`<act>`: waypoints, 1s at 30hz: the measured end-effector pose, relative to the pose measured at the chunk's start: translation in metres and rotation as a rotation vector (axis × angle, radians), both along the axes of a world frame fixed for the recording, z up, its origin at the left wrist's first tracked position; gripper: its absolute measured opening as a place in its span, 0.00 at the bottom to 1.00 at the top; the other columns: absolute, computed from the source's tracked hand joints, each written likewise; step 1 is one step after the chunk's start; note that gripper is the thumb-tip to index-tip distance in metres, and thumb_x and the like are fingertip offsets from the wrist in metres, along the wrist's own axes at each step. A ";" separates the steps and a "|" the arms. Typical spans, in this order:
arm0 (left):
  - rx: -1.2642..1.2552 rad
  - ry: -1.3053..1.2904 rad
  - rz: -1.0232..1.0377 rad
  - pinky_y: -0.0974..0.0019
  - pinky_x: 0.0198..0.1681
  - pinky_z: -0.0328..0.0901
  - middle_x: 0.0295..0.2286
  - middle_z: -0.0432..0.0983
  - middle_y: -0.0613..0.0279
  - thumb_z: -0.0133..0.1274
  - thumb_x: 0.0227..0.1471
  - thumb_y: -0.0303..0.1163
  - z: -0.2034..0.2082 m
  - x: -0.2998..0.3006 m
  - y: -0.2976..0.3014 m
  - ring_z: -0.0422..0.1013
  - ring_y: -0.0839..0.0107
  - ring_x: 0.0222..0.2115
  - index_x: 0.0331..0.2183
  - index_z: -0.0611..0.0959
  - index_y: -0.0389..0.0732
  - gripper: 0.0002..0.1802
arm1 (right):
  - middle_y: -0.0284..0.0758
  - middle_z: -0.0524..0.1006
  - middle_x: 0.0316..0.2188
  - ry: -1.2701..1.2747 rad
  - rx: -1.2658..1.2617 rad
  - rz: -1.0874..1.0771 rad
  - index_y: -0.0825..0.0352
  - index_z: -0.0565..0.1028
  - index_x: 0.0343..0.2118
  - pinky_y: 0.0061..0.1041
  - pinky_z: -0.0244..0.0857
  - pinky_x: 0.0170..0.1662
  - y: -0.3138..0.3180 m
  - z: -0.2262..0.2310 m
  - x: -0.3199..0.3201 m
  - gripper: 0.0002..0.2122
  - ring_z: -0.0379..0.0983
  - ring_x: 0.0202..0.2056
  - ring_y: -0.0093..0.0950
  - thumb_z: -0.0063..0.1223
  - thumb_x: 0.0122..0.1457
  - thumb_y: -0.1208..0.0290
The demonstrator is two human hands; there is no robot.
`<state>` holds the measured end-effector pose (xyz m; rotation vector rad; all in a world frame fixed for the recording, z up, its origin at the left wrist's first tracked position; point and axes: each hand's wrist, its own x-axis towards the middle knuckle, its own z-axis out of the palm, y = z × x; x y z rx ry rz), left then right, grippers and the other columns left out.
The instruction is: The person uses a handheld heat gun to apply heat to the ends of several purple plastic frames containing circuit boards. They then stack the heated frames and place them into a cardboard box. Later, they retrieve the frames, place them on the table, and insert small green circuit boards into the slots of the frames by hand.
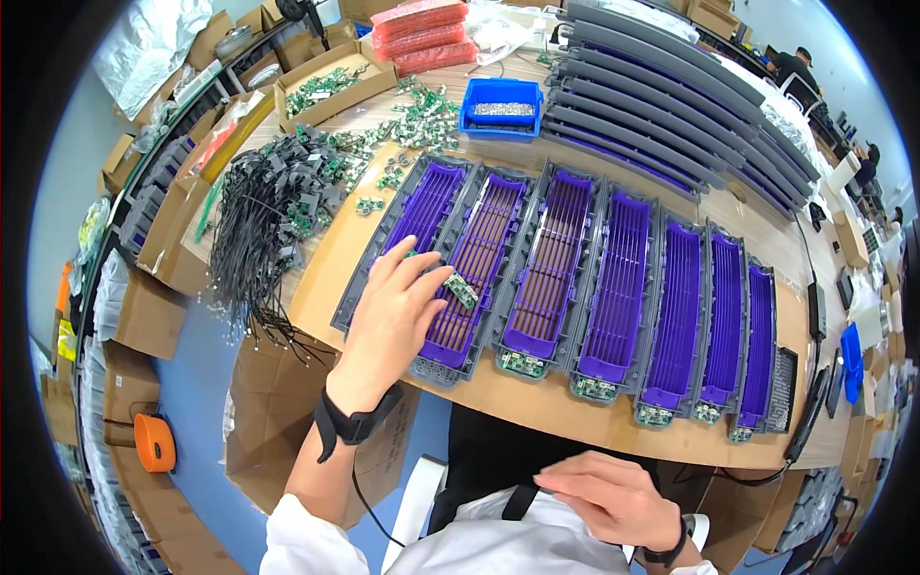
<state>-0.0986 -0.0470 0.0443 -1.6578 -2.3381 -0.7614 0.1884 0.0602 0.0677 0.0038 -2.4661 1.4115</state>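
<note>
My left hand (388,311) reaches over the two leftmost grey-and-purple slatted plastic frames, its fingers bent round a small green circuit board (461,289). A bit of green also shows between the fingertips; I cannot tell whether it is a second board. Under the hand lies the second slatted frame (487,225), with the leftmost one (431,196) beside it. Low over my lap, my right hand (613,494) is held palm down, fingers extended and close together, with nothing visible in it. Several frames to the right, such as the third (561,225), have a circuit board (522,363) at their near end.
Black cables with connectors (254,230) lie heaped at left, near loose green boards (422,115) and a cardboard tray of boards (287,110). Behind the row stand a blue bin of small metal parts (500,132) and stacked grey panels (652,105). A black power screwdriver (815,407) lies right.
</note>
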 end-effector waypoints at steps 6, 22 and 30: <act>-0.109 0.165 -0.038 0.54 0.56 0.58 0.45 0.70 0.55 0.59 0.41 0.21 0.000 -0.002 0.017 0.59 0.50 0.54 0.40 0.80 0.41 0.19 | 0.38 0.75 0.31 0.203 0.070 -0.057 0.71 0.77 0.41 0.29 0.70 0.33 -0.006 0.008 -0.044 0.17 0.74 0.31 0.34 0.56 0.45 0.88; 0.094 -0.189 -0.066 0.58 0.42 0.66 0.31 0.75 0.54 0.57 0.42 0.19 0.015 0.029 -0.039 0.70 0.54 0.41 0.30 0.80 0.35 0.08 | 0.33 0.74 0.35 0.404 0.497 -0.297 0.69 0.74 0.31 0.30 0.64 0.38 -0.014 -0.031 -0.135 0.10 0.71 0.38 0.32 0.57 0.43 0.79; 0.110 -0.207 0.031 0.55 0.52 0.63 0.41 0.75 0.59 0.62 0.38 0.21 0.009 0.038 -0.067 0.64 0.52 0.52 0.32 0.83 0.38 0.13 | 0.29 0.76 0.32 0.384 0.605 -0.312 0.66 0.77 0.27 0.30 0.58 0.37 -0.038 -0.046 -0.130 0.08 0.70 0.35 0.28 0.61 0.41 0.76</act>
